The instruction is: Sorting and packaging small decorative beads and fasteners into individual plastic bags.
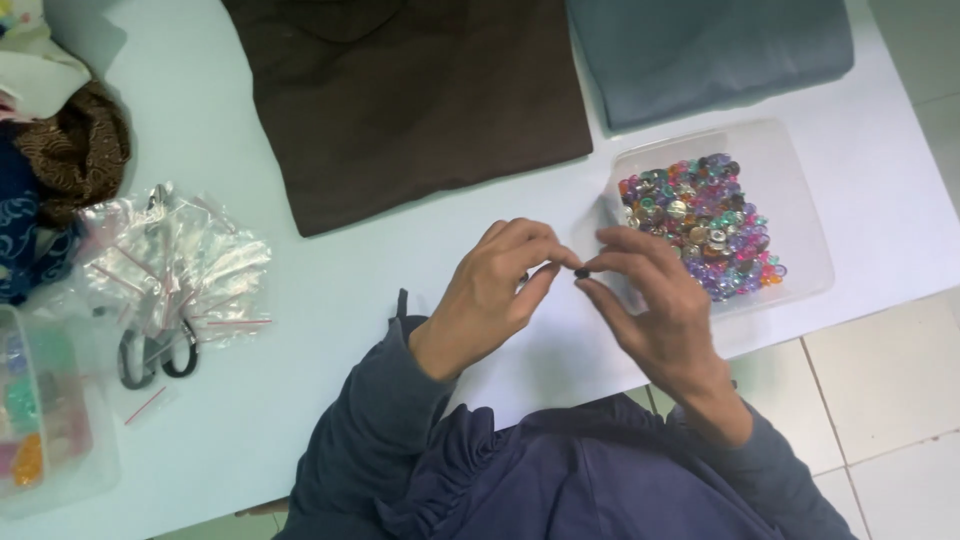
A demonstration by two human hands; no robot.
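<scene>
One small dark round bead [581,271], pinched in the right hand [655,300] grip between thumb and forefinger; left hand [495,295] fingertips pinched together, touching it, above the pale bench [300,300], beside a clear plastic tub of coloured beads [800,210].

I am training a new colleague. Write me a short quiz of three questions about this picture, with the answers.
1. True or false: the scissors lie beside the clear tub of beads.
2. Which folded cloth is nearer the tub: A) brown cloth, B) grey-blue cloth?
3. What is pinched between the left hand and right hand?

Key: 1 false, they lie by the small plastic bags; 2 B; 3 a small dark bead.
</scene>
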